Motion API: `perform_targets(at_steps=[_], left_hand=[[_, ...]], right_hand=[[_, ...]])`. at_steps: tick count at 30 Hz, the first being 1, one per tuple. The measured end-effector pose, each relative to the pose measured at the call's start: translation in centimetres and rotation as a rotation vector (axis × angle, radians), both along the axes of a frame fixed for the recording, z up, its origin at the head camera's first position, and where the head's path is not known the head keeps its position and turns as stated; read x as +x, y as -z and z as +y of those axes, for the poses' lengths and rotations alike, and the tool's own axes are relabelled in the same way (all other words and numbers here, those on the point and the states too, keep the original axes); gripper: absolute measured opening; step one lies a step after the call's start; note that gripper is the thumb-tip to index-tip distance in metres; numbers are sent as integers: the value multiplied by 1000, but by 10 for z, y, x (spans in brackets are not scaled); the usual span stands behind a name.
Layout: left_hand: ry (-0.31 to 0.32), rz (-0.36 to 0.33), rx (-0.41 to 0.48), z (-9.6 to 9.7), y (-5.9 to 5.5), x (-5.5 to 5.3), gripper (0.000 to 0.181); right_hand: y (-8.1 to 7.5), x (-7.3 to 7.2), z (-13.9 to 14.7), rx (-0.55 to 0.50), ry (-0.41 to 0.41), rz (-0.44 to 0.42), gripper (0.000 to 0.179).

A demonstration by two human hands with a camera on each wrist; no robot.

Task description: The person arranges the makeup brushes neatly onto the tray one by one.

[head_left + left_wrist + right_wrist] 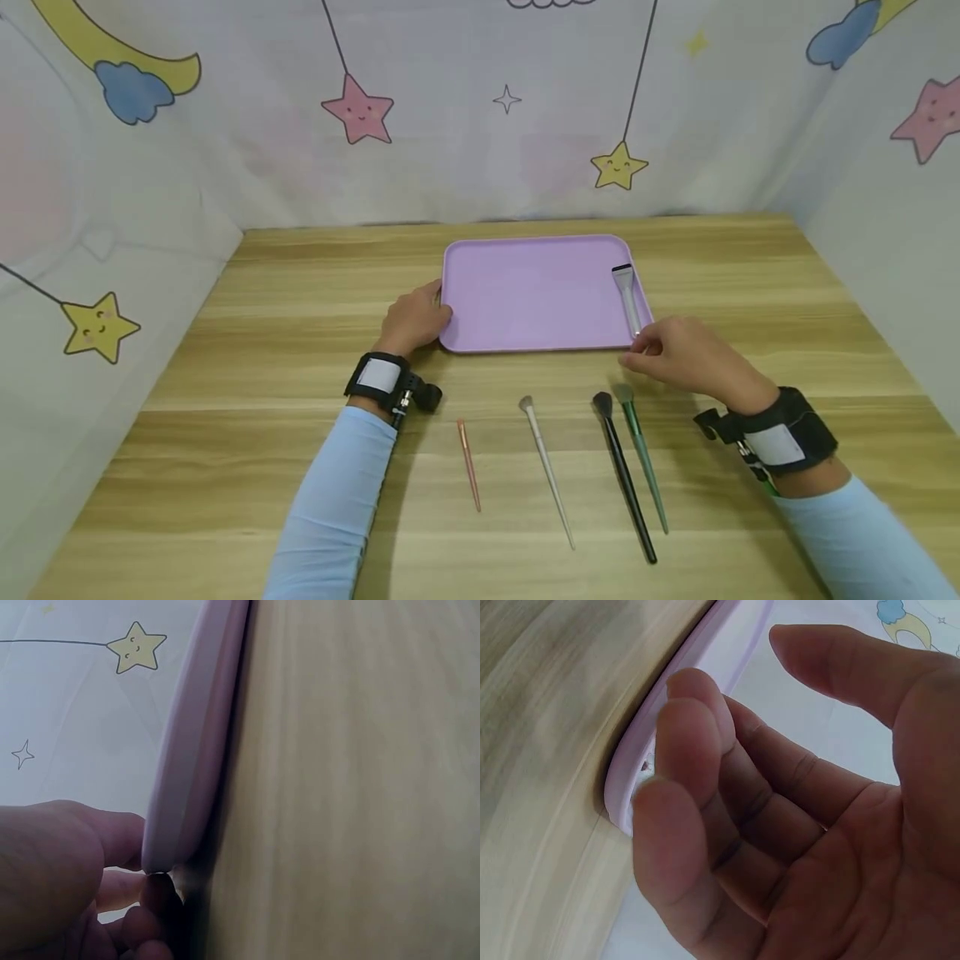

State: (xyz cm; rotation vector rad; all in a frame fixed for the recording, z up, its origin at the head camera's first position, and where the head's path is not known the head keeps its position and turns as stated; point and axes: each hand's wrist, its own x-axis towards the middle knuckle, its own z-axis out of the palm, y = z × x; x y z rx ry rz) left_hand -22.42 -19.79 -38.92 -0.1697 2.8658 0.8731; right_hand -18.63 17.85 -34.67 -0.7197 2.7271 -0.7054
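A lilac tray [532, 296] lies at the back of the table. My left hand [414, 319] grips its left edge, thumb over the rim and fingers below, as the left wrist view shows. Along the tray's right side rests a short flat makeup brush [628, 302] with dark bristles and a silvery handle. Just by the front right corner is my right hand [686, 354], its fingers loosely bent around nothing. In the right wrist view the thumb stands apart from the fingers [671, 840]. A green makeup brush [647, 467] lies nearest this hand.
Left of the green brush lie a black makeup brush [626, 483], a white one [549, 471] and a small pink one [469, 467], bristles toward the tray. The wooden table [262, 467] meets a patterned cloth [487, 175] at the back and sides.
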Motion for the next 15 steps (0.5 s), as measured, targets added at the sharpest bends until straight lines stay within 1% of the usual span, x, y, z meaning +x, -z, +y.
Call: perform_targets(at_steps=[4,12,15], left_hand=[[-2,-3,7,0,-1,1,64],[-1,8,-12,0,0,0,64],[0,4,-19,-1,-1,-1,64]], right_hand=[[-2,2,-1,11,0,0,32],[-1,7,1,46,4,4,32],[0,7,2,41,-4,-1,33]])
